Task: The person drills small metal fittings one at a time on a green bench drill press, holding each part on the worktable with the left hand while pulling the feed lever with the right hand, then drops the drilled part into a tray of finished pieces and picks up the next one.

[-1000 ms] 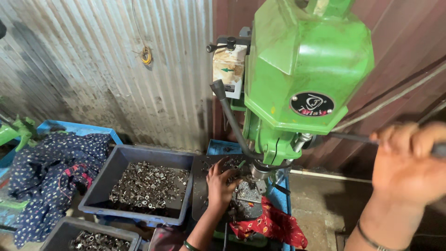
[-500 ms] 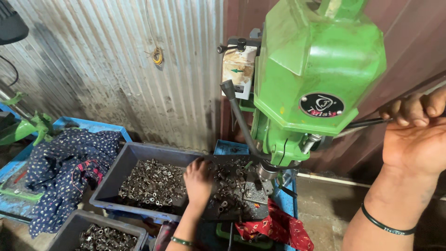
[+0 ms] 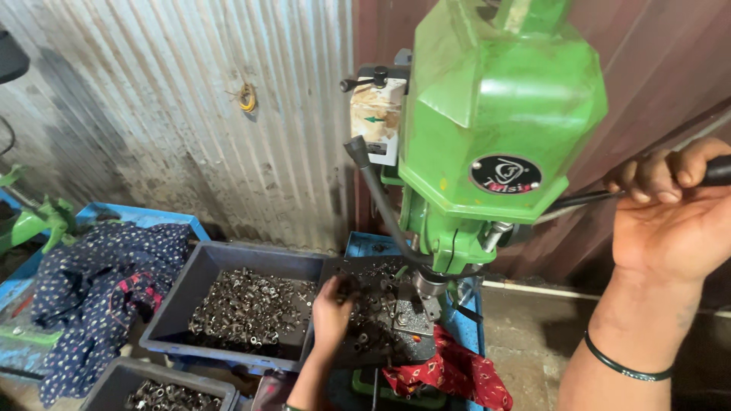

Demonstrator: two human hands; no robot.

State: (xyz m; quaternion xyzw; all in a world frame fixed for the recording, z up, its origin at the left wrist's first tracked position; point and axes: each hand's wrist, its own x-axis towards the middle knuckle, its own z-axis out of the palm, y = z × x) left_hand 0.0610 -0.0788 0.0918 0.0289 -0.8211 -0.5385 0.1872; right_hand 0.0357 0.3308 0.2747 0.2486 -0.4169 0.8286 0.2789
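Small metal parts (image 3: 373,320): dark grey, short ring/nut-like pcs, oily-looking, heaped loose on a dark tray (image 3: 335,268) under the drill spindle. Left hand (image 3: 333,308) lies on that heap, fingers curled into the pcs; can't tell if it grips one. Just right of it, spindle and small work block. Right hand (image 3: 674,221) up high, well apart from the left, fingers wrapped shut round the black feed lever (image 3: 609,198) of the green drill press (image 3: 499,129); thin dark bangle on the wrist. Left of the left hand: grey bin (image 3: 179,297) full of same parts, then dark dotted cloth (image 3: 99,285). Below: red cloth (image 3: 449,373). Behind: corrugated metal wall (image 3: 175,114).
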